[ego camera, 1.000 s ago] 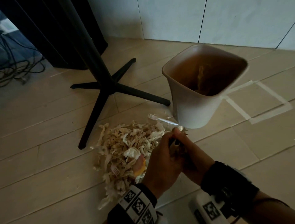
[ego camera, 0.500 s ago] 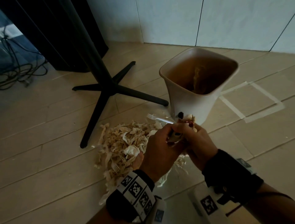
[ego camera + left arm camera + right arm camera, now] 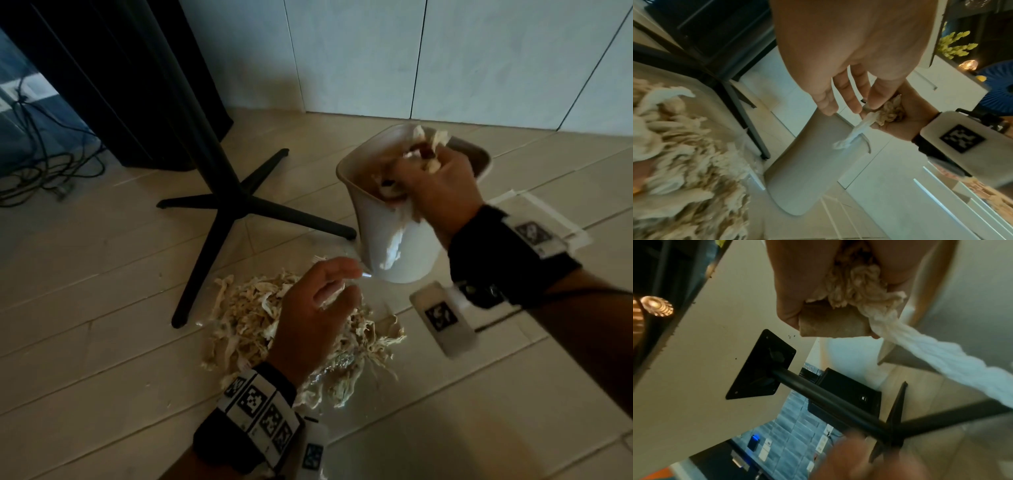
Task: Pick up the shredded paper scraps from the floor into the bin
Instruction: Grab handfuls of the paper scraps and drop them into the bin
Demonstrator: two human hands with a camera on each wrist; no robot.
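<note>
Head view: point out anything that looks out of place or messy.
A heap of shredded paper scraps lies spilled on the floor beside the bin. The right hand grips a wad of scraps over the bin, and one long strip dangles outside the wall, so it may miss.

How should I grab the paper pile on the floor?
Scoop the loose paper pile from above at its thick middle, fingers spread wide. It is a soft tangle of strips, so a pinch lifts few. The left hand hovers over it, fingers relaxed.

Beige bin (image 3: 394,246), cream paper scraps (image 3: 239,308), black table base (image 3: 239,205).
</note>
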